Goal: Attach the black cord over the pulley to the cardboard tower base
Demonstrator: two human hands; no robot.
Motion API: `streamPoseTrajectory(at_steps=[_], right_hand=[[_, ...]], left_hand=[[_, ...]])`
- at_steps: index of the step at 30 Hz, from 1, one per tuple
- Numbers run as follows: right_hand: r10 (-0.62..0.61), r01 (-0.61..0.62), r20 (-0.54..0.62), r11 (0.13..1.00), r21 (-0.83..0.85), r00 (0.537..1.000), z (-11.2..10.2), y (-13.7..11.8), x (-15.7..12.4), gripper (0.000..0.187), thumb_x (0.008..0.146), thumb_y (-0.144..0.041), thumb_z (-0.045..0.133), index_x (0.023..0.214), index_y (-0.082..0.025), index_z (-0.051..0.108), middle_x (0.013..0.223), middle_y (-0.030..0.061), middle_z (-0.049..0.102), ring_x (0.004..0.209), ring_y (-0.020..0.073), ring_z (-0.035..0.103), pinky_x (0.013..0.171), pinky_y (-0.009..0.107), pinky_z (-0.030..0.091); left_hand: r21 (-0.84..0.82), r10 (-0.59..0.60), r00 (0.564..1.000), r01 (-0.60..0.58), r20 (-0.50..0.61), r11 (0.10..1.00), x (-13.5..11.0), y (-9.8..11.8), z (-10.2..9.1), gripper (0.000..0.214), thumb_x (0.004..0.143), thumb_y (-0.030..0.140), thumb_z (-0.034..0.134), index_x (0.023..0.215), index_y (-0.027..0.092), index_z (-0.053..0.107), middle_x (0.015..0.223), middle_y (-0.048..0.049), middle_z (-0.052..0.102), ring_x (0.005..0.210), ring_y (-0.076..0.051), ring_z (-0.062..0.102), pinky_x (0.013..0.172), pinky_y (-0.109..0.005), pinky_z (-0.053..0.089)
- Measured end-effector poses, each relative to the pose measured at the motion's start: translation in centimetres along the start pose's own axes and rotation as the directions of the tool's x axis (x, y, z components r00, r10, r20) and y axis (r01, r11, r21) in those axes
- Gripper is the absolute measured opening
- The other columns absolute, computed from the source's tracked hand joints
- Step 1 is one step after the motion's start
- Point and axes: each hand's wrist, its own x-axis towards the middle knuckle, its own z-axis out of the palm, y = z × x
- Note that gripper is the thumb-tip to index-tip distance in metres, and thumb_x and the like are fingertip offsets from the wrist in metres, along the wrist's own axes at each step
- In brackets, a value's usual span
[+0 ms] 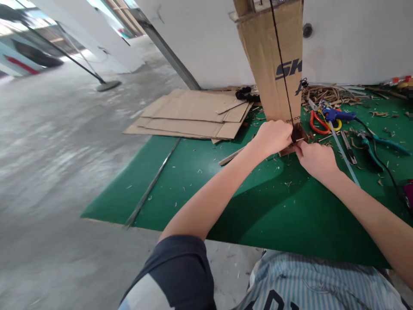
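crowding the foot of a tall cardboard strip (269,56), the left hand (272,138) and the right hand (314,160) meet over a green mat (200,202). the strip's long axis runs up and away from the fingers, nearly upright in this view, to the top of the frame. it is tan and corrugated, printed with dark blue letters, and a thin black line runs along it. at its foot sits a small dark brown piece (299,133), angled, its material hard to tell, just beyond the fingertips of the right hand, the nearer hand to it. the left hand lies against the strip's lower edge, its fingers curled out of sight, so how they hold cannot be told. the right fingers are bunched together, their tips at the dark piece's lower edge; whether they pinch it cannot be told either.

a pale wooden stick (230,156) lies on the mat just left of the hands, and a long metal rod (151,183) lies well apart toward the mat's near edge. right of the hands are a blue glue gun (338,114), red-handled scissors (318,122), teal-handled pliers (390,145) and a pale blue strip (343,155). curled scraps (332,94) heap at the far edge, small flecks dot the smooth mat, and flat cardboard sheets (190,114) lie stacked beyond the left hand.
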Motion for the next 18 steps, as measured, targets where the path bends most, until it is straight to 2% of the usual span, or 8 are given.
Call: streamPoseTrajectory(at_steps=[6, 12, 15, 18], right_hand=[[-0.040, 0.039, -0.034, 0.999, -0.024, 0.999, 0.9, 0.0, -0.8, 0.041, 0.100, -0.033, 0.032, 0.105, -0.015, 0.068, 0.080, 0.0145, 0.074, 0.068, 0.0248, 0.070, 0.056, 0.029, 0.033], [-0.075, 0.071, -0.111, 0.997, -0.043, 0.991, 0.8, 0.6, -1.2, 0.040, 0.098, -0.030, 0.032, 0.091, -0.016, 0.068, 0.072, 0.0112, 0.072, 0.060, 0.0199, 0.065, 0.054, 0.029, 0.024], [-0.080, 0.072, -0.149, 0.996, -0.061, 0.986, 0.6, 0.9, -1.5, 0.039, 0.098, -0.031, 0.033, 0.087, -0.016, 0.068, 0.069, 0.0102, 0.071, 0.057, 0.0188, 0.064, 0.052, 0.030, 0.019], [-0.102, 0.095, -0.137, 0.994, -0.061, 0.985, 0.5, 0.9, -2.1, 0.040, 0.098, -0.034, 0.035, 0.085, -0.017, 0.068, 0.066, 0.0090, 0.071, 0.055, 0.0187, 0.064, 0.052, 0.030, 0.017]], left_hand=[[-0.039, 0.048, 0.998, -0.047, 0.029, 0.998, -0.1, -0.4, 0.0, 0.027, 0.088, 0.021, 0.050, 0.098, 0.015, 0.074, 0.088, -0.0117, 0.075, 0.080, -0.023, 0.069, 0.069, -0.032, 0.047], [-0.083, 0.189, 0.981, -0.184, 0.051, 0.979, 0.0, -1.3, 0.0, 0.024, 0.086, 0.021, 0.052, 0.092, 0.017, 0.074, 0.091, -0.0080, 0.076, 0.076, -0.018, 0.066, 0.065, -0.028, 0.042], [-0.095, 0.223, 0.972, -0.216, 0.068, 0.972, -0.2, -1.4, -0.4, 0.022, 0.084, 0.021, 0.052, 0.087, 0.017, 0.074, 0.087, -0.0064, 0.076, 0.071, -0.017, 0.063, 0.062, -0.027, 0.039], [-0.101, 0.247, 0.962, -0.236, 0.120, 0.967, -0.6, -1.2, -1.0, 0.022, 0.084, 0.023, 0.053, 0.082, 0.018, 0.074, 0.080, -0.0055, 0.073, 0.066, -0.016, 0.060, 0.060, -0.028, 0.037]])
